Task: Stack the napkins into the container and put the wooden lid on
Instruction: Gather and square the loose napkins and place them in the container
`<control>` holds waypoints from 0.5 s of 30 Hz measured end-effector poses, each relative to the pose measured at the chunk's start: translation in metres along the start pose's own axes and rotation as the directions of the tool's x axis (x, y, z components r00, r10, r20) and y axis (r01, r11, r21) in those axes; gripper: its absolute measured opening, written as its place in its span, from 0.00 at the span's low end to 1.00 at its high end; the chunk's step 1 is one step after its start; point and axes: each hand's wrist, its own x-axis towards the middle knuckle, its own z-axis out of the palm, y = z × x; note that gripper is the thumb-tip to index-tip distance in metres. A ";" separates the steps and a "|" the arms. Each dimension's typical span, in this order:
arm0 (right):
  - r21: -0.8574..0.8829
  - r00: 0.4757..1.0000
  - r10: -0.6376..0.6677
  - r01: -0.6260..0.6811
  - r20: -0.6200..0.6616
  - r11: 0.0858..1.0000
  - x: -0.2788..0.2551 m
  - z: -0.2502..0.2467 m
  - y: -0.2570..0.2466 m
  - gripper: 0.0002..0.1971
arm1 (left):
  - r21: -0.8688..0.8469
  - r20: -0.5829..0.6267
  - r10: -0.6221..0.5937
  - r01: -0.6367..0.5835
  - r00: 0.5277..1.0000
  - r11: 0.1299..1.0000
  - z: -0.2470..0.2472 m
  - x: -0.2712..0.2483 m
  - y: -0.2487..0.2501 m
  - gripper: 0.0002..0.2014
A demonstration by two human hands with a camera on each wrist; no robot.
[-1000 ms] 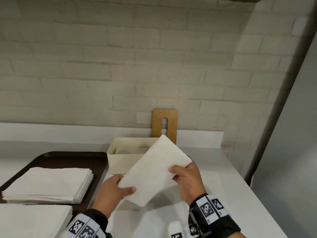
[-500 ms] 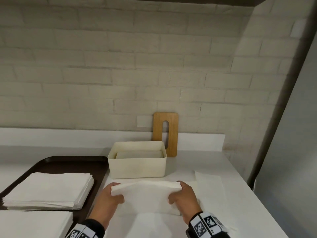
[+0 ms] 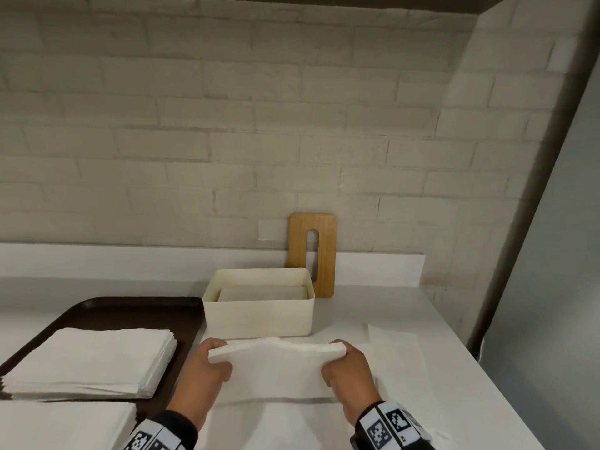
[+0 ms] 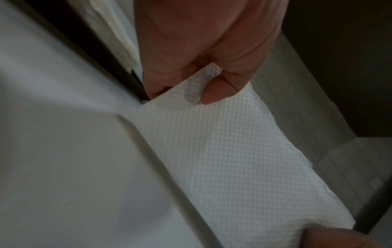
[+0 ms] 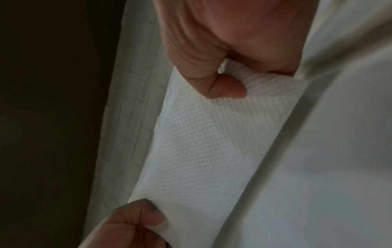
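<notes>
Both hands hold one white embossed napkin [image 3: 276, 368] stretched between them just in front of the cream container [image 3: 259, 323]. My left hand [image 3: 207, 371] pinches its left end, thumb on top in the left wrist view [image 4: 214, 94]. My right hand [image 3: 347, 371] pinches the right end [image 5: 224, 89]. The napkin [image 4: 233, 159] is folded over, its fold edge raised toward the container. Inside the container lie folded napkins [image 3: 263, 293]. The wooden lid [image 3: 312, 251] with a slot leans upright against the wall behind the container.
A dark brown tray [image 3: 136, 311] at the left carries a stack of white napkins [image 3: 91, 365]; another stack [image 3: 61, 427] sits nearer me. Loose napkin sheets [image 3: 393, 355] lie on the white counter under and right of my hands. The counter's right edge [image 3: 506, 407] runs diagonally.
A second ago the napkin was held up flat and tilted in front of the container. Both hands have since lowered it toward the counter and folded it over.
</notes>
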 end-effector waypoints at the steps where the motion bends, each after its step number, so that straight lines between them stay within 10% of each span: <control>1: 0.007 1.000 -0.010 0.010 -0.003 1.000 0.000 -0.001 -0.004 0.18 | -0.007 0.005 0.007 -0.007 1.000 1.000 -0.001 0.000 0.004 0.15; 12: -0.054 1.000 0.015 -0.016 -0.010 0.998 -0.005 -0.004 -0.011 0.17 | 0.102 0.075 -0.012 0.005 0.997 0.995 -0.002 -0.001 0.015 0.26; 15: -0.013 0.999 0.044 -0.044 -0.025 0.999 -0.004 -0.005 -0.009 0.16 | 0.140 0.061 -0.026 0.018 0.998 0.990 -0.003 -0.004 0.018 0.14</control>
